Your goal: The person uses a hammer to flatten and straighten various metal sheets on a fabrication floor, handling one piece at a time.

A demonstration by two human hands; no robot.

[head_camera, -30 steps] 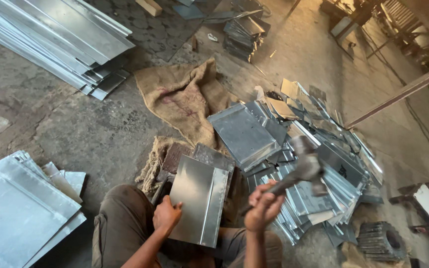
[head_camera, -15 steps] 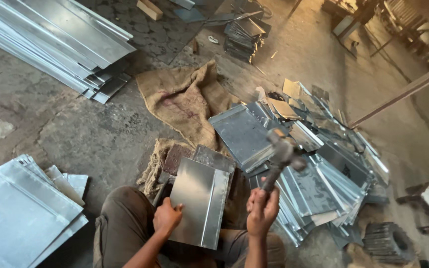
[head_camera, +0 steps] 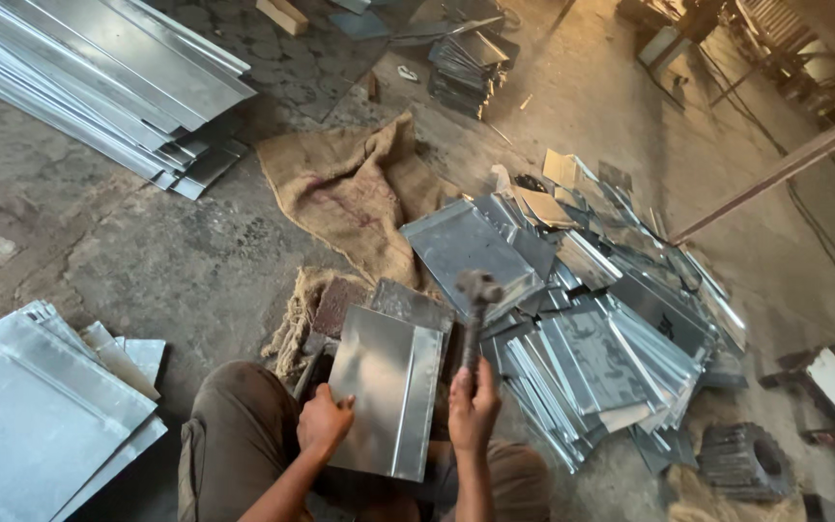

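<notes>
Firmly, we clamp right hand (head_camera: 474, 406) fingers round the hammer (head_camera: 475, 319), left hand (head_camera: 324, 422) fingers flat on the sheet (head_camera: 384, 391), striking its folded edge squarely.

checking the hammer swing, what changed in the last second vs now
The right hand swung the hammer from far out on the right, over the pile, to upright just beside the sheet, still gripping its handle. The left hand stayed on the sheet's lower left edge, and the sheet did not shift. Nothing was let go.
</notes>
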